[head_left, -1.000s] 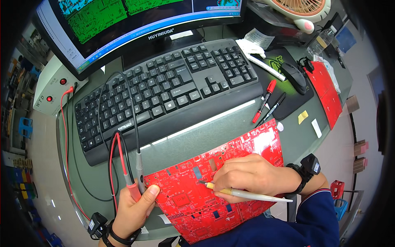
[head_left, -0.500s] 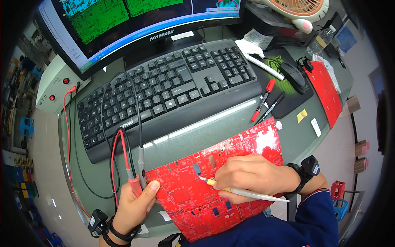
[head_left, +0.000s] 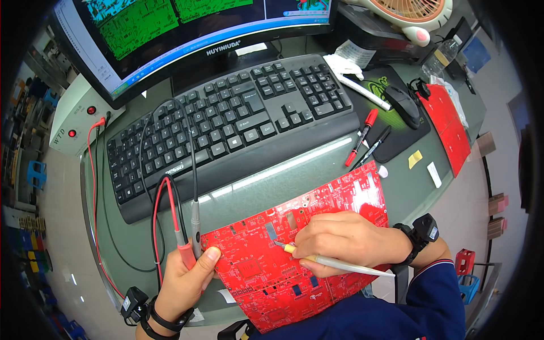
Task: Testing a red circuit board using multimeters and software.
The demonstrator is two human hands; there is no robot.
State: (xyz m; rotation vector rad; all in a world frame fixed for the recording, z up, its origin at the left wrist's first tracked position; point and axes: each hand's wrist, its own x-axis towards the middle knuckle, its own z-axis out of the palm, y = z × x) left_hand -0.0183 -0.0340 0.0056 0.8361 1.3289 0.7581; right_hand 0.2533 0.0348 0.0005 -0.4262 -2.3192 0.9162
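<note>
A red printed circuit board point(head_left: 249, 267) is tilted in front of me, its lower edge near my body. My left hand point(head_left: 184, 280) grips its left edge, thumb on the face. The same hand also holds a red test probe point(head_left: 186, 255) and a grey test probe point(head_left: 195, 226), whose tips are hidden. Resting on the board, my right hand point(head_left: 345, 241) pinches a craft knife point(head_left: 348, 266) with a pale handle and yellow collar. Its blade points left, at the board's surface beside a small grey rectangular patch; whether it touches I cannot tell.
Beyond the board lies a black keyboard point(head_left: 226, 122) under a monitor point(head_left: 198, 48). Probe cables run from a grey box point(head_left: 76, 122) at left. To the right are a red marker point(head_left: 361, 137), a black pen point(head_left: 372, 148), a mouse point(head_left: 402, 106) and another red board point(head_left: 446, 122).
My right hand and the knife have shifted slightly left over the board. My left hand keeps its grip on the board and probes.
</note>
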